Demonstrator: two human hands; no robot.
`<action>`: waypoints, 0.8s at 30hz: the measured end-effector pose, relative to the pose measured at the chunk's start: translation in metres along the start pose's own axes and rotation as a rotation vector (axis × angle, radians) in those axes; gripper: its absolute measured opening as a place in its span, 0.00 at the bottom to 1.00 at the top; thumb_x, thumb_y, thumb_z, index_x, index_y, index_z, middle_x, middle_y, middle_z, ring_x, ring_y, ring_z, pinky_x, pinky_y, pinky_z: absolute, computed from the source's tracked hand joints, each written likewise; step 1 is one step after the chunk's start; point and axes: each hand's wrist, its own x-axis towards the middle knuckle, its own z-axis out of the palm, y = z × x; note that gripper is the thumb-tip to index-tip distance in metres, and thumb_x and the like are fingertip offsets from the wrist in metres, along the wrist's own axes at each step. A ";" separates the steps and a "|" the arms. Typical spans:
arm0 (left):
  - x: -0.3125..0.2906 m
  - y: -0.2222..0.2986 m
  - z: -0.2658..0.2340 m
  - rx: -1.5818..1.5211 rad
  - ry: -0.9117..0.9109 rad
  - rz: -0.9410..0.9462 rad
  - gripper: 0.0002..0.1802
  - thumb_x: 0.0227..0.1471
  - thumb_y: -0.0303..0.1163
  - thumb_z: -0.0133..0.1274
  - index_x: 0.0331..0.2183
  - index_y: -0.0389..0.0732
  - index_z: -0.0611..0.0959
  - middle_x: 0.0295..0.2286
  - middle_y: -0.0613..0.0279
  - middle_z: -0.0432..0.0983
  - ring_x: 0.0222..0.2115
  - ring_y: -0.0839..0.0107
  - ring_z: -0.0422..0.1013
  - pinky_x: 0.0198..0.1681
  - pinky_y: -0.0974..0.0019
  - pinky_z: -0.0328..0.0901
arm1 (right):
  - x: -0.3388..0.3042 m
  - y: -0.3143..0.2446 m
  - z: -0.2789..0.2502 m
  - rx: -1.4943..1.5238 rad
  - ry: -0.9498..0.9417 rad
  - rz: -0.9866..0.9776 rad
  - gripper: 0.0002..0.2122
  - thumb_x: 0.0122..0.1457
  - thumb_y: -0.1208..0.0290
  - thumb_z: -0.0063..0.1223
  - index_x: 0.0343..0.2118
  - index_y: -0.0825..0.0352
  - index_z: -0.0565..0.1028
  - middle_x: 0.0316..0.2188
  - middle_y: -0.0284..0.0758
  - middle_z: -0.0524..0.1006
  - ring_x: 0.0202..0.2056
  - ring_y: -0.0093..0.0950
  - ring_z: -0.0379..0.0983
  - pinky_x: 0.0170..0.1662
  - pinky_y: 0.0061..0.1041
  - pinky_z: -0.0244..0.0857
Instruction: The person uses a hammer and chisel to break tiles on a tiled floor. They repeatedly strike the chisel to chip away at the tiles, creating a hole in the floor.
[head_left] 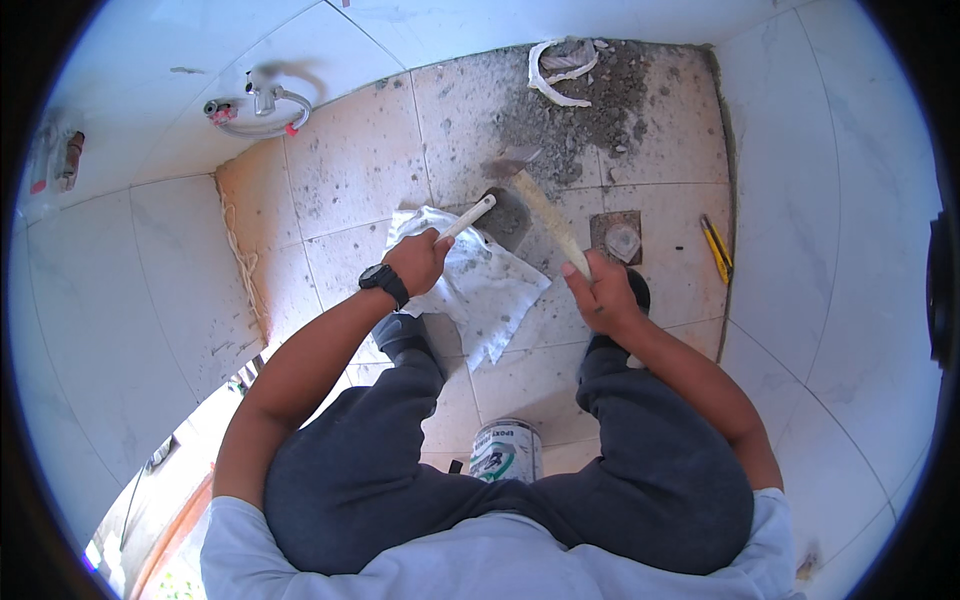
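My right hand (606, 292) is wrapped round the light wooden handle of a hammer (546, 220). The hammer's dark metal head is raised toward the far side, over the tiles. In my left hand (418, 262), closed below a black wristwatch, is a white handle (468, 218) with a hole at its end; the rest of that tool is hidden or unclear. A dark grey patch (510, 222) shows beside the handle's end, and I cannot tell whether it belongs to the tool. Under my left hand lies a crumpled, dirty white sheet (490, 290).
Grey rubble (600, 125) and a curled white strip (546, 88) lie by the far wall. Right of the hammer are a square floor drain (616, 238) and a yellow utility knife (715, 248). A white bucket (507, 450) stands between my legs. A tap (262, 95) with a hose juts from the left wall.
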 end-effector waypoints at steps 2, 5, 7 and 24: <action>0.002 0.002 -0.001 0.025 -0.008 -0.026 0.27 0.69 0.52 0.39 0.38 0.37 0.80 0.30 0.40 0.81 0.33 0.40 0.78 0.39 0.40 0.70 | 0.005 0.008 0.008 -0.135 -0.038 -0.020 0.20 0.68 0.55 0.53 0.31 0.71 0.70 0.18 0.52 0.74 0.23 0.53 0.76 0.28 0.45 0.67; 0.002 0.007 -0.002 0.023 -0.020 -0.014 0.27 0.69 0.52 0.40 0.36 0.35 0.77 0.28 0.39 0.80 0.32 0.39 0.77 0.37 0.40 0.69 | 0.009 0.015 0.014 -0.211 -0.077 0.042 0.20 0.69 0.56 0.52 0.31 0.72 0.70 0.18 0.53 0.74 0.23 0.55 0.75 0.27 0.47 0.67; -0.001 0.010 -0.004 0.056 -0.022 -0.011 0.27 0.69 0.52 0.40 0.37 0.35 0.78 0.29 0.39 0.80 0.33 0.39 0.77 0.38 0.40 0.69 | 0.009 0.015 0.015 -0.172 -0.059 0.071 0.20 0.69 0.57 0.52 0.31 0.72 0.70 0.18 0.53 0.74 0.24 0.56 0.75 0.27 0.48 0.67; 0.002 0.017 -0.009 0.099 -0.050 -0.015 0.28 0.69 0.51 0.39 0.38 0.35 0.79 0.31 0.39 0.81 0.35 0.40 0.78 0.40 0.41 0.70 | -0.001 0.019 0.024 -0.064 -0.025 0.099 0.20 0.70 0.57 0.51 0.30 0.73 0.70 0.17 0.52 0.74 0.22 0.52 0.76 0.27 0.45 0.66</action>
